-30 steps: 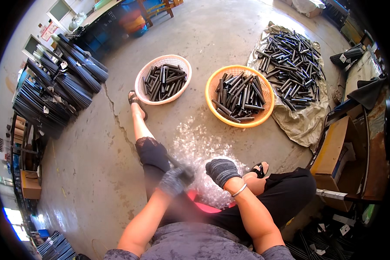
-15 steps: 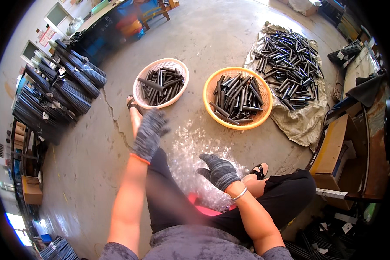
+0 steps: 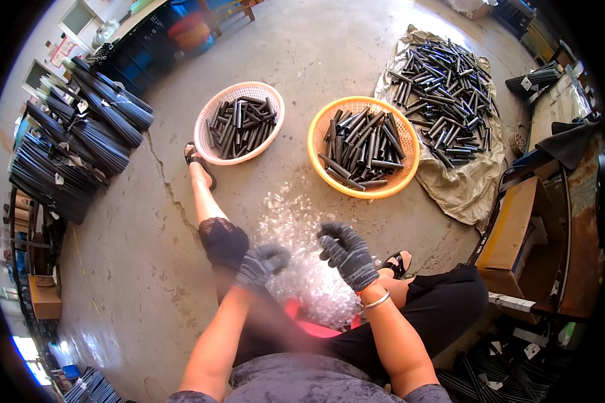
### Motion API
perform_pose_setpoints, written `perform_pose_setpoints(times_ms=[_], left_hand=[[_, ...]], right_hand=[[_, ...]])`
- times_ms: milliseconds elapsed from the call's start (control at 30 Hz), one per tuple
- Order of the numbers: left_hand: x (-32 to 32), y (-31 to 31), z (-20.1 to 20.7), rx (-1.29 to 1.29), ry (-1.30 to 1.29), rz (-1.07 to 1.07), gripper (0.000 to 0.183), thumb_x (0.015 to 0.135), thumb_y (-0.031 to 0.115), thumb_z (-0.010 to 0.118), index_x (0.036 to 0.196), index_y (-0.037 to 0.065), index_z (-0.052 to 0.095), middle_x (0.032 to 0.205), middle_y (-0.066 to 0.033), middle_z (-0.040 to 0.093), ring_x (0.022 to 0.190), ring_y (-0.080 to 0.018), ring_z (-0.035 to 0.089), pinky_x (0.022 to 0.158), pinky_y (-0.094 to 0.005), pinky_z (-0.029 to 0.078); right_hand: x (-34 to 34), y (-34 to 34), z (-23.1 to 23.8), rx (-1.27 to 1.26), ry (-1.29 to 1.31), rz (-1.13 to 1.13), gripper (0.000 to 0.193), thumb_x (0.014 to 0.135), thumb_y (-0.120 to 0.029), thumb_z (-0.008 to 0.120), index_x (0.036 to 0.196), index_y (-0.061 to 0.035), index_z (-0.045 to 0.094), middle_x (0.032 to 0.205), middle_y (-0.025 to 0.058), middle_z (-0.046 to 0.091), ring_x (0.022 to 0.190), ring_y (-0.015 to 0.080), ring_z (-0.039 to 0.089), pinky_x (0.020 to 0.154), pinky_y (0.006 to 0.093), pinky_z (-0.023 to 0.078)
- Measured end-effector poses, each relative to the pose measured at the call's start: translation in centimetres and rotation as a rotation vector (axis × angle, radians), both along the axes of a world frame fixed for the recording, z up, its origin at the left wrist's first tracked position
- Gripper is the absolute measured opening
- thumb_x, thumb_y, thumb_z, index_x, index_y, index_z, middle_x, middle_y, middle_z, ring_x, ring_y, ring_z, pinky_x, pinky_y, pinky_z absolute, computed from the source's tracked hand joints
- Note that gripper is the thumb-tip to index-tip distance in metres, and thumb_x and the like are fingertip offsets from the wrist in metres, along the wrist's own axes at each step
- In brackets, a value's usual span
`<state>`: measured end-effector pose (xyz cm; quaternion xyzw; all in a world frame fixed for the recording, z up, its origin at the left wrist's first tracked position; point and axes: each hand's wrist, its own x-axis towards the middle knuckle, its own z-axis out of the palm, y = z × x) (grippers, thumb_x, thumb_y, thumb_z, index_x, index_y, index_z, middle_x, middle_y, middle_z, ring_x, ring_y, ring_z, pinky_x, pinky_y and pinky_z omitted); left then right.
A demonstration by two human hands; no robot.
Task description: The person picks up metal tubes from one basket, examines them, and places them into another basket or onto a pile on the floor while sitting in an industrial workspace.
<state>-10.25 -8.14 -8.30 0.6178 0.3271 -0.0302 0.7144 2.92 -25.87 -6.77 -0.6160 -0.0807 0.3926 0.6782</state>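
Bubble wrap is what both gloved hands are on — a crinkly clear sheet spread over the person's lap and spilling onto the concrete floor between the legs. The left hand is curled down onto the wrap's left edge, fingers bent as if pinching it, though it's a bit blurred so I can't tell how firm the grip is. The right hand hovers just above the wrap with fingers half-curled, fingertips touching or nearly touching the plastic; whether it actually grips anything I can't tell.

Containers out front: a pale pink basket, round and shallow, holds a loose layer of short black tubes that leaves parts of the bottom showing. Just beside it to the right sits an orange basket, a bit bigger, with more of the same dark tubes piled crisscross. Further right, a crumpled tan sack lies flat with a big heap of those tubes on top — not in a container at all. Off to the left, long black bundles are stacked by the wall.
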Motion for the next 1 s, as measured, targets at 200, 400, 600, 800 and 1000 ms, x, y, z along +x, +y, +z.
perform_pose_setpoints(times_ms=[200,400,600,800,1000], left_hand=[[-1.7,0.8,-3.7,1.338,-0.105,-0.345,0.016,0.077,0.006,0.063,0.091,0.0,0.066,0.107,-0.0119,0.063,0.096,-0.0235,0.06,0.085,-0.0343,0.047],[-1.1,0.9,-3.4,0.956,0.042,-0.429,0.013,0.067,0.01,0.07,0.079,0.007,0.068,0.113,-0.0135,0.059,0.101,-0.0299,0.055,0.089,-0.0369,0.044],[0.4,2.4,-1.5,0.919,0.081,-0.456,0.02,0.064,0.014,0.074,0.077,0.003,0.063,0.096,-0.0129,0.063,0.087,-0.0293,0.058,0.079,-0.0377,0.046],[-0.4,3.6,-3.9,0.895,0.059,-0.381,0.025,0.07,0.016,0.072,0.087,0.003,0.061,0.085,-0.0137,0.06,0.082,-0.03,0.058,0.076,-0.0375,0.046],[0.0,3.5,-5.1,0.797,0.047,-0.395,0.02,0.072,0.015,0.07,0.086,0.004,0.061,0.086,-0.014,0.06,0.083,-0.0313,0.058,0.077,-0.0385,0.046]], right_hand=[[1.7,0.0,-0.9,0.063,0.061,-0.307,0.035,0.088,-0.009,0.055,0.122,-0.0065,0.047,0.101,0.0054,0.058,0.066,0.0112,0.059,0.05,0.0208,0.043],[0.9,0.7,-2.5,-0.025,0.042,-0.15,0.034,0.087,-0.009,0.057,0.12,-0.0045,0.048,0.101,0.0067,0.059,0.07,0.0127,0.059,0.052,0.0224,0.046],[0.2,1.2,-3.8,-0.133,-0.111,0.016,0.03,0.086,-0.013,0.06,0.114,-0.0047,0.052,0.095,0.0033,0.06,0.075,0.0107,0.058,0.059,0.0231,0.047],[-0.2,1.5,-4.8,-0.217,-0.137,0.035,0.029,0.084,-0.014,0.064,0.109,-0.0015,0.057,0.092,0.0077,0.064,0.075,0.0124,0.06,0.07,0.0267,0.048],[-0.6,1.6,-5.8,-0.27,-0.199,0.102,0.029,0.082,-0.016,0.066,0.107,-0.0028,0.059,0.091,0.0098,0.065,0.076,0.0144,0.062,0.07,0.0283,0.049]])
